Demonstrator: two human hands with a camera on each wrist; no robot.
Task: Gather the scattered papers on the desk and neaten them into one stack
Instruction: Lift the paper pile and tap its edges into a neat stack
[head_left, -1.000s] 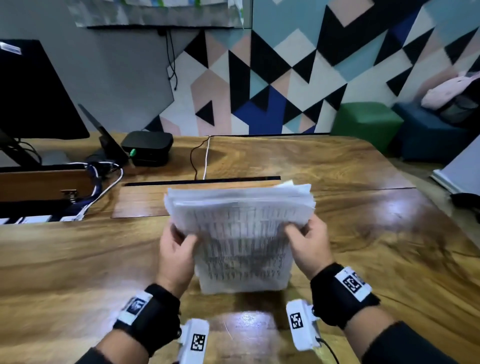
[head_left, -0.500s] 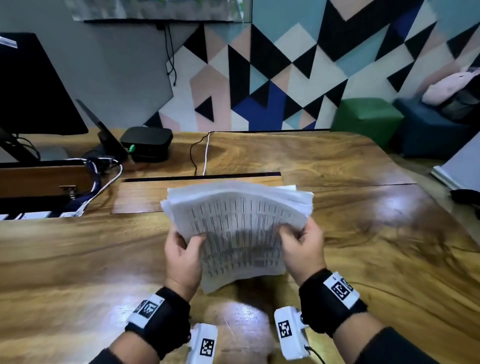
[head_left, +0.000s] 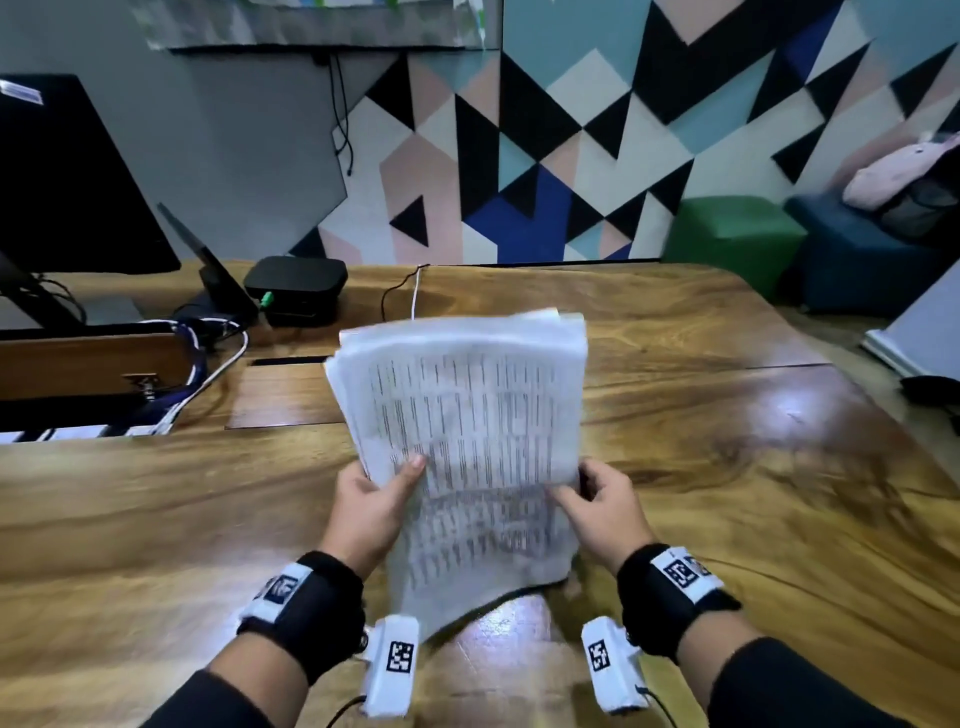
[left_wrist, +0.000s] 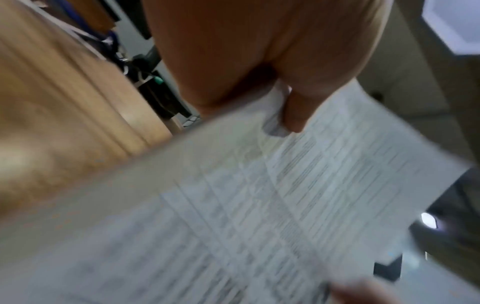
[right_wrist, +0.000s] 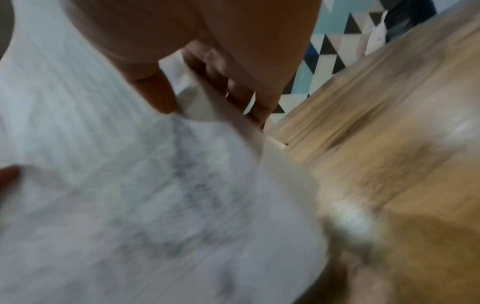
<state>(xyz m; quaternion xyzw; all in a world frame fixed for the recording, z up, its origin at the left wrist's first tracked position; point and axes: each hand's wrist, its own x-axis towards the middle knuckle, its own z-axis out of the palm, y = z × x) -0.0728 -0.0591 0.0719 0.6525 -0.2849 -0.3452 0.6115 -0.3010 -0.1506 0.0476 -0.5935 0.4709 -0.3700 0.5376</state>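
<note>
A bundle of white printed papers (head_left: 467, 415) stands nearly upright above the wooden desk (head_left: 727, 467), its upper edges uneven. My left hand (head_left: 384, 493) grips its left edge, thumb on the printed face. My right hand (head_left: 592, 499) grips the right edge lower down. The left wrist view shows the thumb pinching the papers (left_wrist: 285, 205) at their edge. The right wrist view shows my right fingers (right_wrist: 233, 90) curled behind the papers (right_wrist: 130, 185), with the thumb in front. The bundle's lower corner hangs just above the desk.
A dark monitor (head_left: 67, 182), a black box (head_left: 296, 283), a tablet stand and loose cables (head_left: 208, 364) crowd the desk's back left. A green stool (head_left: 732, 234) and a blue seat (head_left: 862, 260) stand beyond the right edge. Bare wood lies right of the papers.
The bundle has swung from wide and landscape to tall and upright. Both hands slid toward its lower half and sit closer together.
</note>
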